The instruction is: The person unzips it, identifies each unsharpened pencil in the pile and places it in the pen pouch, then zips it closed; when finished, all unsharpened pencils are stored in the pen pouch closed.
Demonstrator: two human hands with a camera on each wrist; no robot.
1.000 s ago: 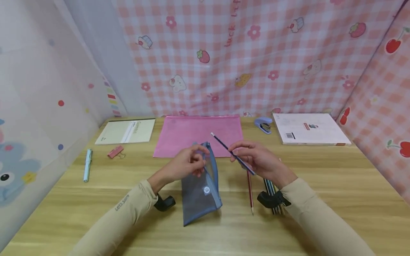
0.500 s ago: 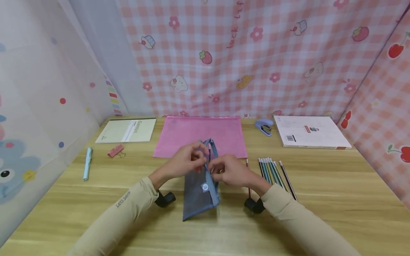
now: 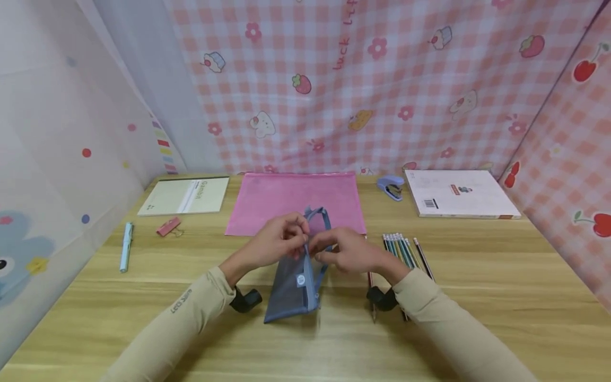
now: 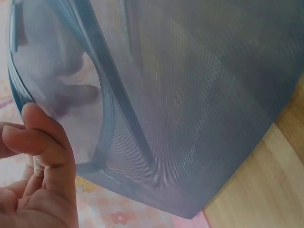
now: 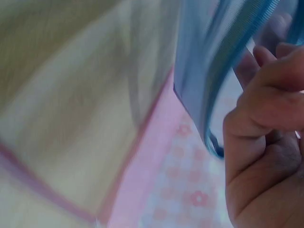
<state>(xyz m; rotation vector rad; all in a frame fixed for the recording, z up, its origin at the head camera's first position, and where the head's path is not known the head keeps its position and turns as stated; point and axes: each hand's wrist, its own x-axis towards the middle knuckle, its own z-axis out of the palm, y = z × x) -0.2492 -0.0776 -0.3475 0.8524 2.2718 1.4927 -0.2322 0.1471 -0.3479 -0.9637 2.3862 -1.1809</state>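
Note:
My left hand pinches the rim of a blue mesh zipper pouch, which stands tilted on the table with its mouth spread. Close beside that mouth is my right hand. Its fingers are loosely bent, and the left wrist view shows them through the mesh with a gap between finger and thumb. A dark pencil shows slantwise through the pouch's mesh, apart from those fingers. Beneath my right wrist lies a red pencil, partly hidden. Several pencils lie in a row to the right, partly covered by the sleeve.
A pink zipper folder lies behind the pouch. At the left are a notebook, a red binder clip and a light blue pen. A purple stapler and a white book lie at the back right.
My right hand carried a dark pencil from the right to the pouch's mouth; it now shows inside, out of my fingers. The pouch's mouth has spread wider. My left hand kept its pinch.

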